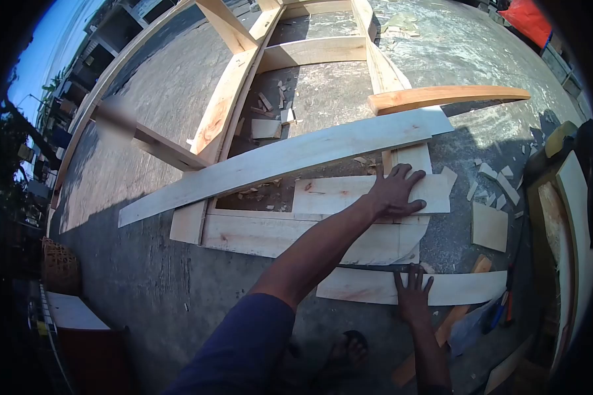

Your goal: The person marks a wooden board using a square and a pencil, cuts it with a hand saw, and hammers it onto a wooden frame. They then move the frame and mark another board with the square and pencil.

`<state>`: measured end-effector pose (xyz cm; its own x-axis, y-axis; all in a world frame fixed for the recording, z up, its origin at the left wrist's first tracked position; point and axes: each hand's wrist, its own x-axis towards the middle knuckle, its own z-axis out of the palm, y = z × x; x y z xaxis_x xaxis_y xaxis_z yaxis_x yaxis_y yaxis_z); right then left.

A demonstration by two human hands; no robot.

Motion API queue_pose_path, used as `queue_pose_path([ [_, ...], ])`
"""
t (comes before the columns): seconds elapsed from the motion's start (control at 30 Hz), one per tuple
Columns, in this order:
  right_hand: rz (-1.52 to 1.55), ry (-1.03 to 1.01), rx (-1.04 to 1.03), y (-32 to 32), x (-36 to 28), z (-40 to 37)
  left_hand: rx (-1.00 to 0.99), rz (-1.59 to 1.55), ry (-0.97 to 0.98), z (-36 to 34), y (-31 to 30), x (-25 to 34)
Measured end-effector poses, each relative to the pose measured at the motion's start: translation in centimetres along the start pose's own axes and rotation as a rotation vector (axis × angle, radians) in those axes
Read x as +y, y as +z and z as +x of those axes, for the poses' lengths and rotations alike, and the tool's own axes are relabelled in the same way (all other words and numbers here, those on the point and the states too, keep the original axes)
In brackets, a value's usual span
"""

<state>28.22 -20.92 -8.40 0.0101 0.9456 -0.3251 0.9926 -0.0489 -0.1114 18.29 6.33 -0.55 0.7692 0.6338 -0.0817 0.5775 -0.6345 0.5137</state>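
My left hand [396,191] lies with fingers spread on a short pale board [333,195], near that board's right end. The board rests across the near end of a wooden frame [250,230]. Closer to me, my right hand [414,293] lies with fingers apart on another short board [359,285]; its fingertips reach that board's far edge. The palm sides of both hands are hidden. Beyond my left hand, a long pale plank [283,151] lies diagonally over the frame.
A curved orange-brown wood piece [451,97] rests on the frame's right side. Offcuts [489,227] lie on the concrete to the right. Tools with blue and red handles [499,316] lie at lower right. Boards [576,237] stand along the right edge. A woven basket [60,266] is at left.
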Motion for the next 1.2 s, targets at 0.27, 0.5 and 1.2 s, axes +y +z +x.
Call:
queue_pose_path([
  [0.27,-0.025,-0.044,-0.006,-0.8,-1.7,-2.7,-0.173,-0.055,-0.124,-12.7,-2.8,-8.3],
  [0.5,-0.011,-0.115,0.090,0.7,-7.5,-4.3,-0.065,-0.100,0.045,-7.8,0.3,-5.8],
  [1.2,2.197,0.097,0.592,-8.0,-11.0,-0.5,0.348,0.032,0.503,-16.3,-7.1,7.4],
])
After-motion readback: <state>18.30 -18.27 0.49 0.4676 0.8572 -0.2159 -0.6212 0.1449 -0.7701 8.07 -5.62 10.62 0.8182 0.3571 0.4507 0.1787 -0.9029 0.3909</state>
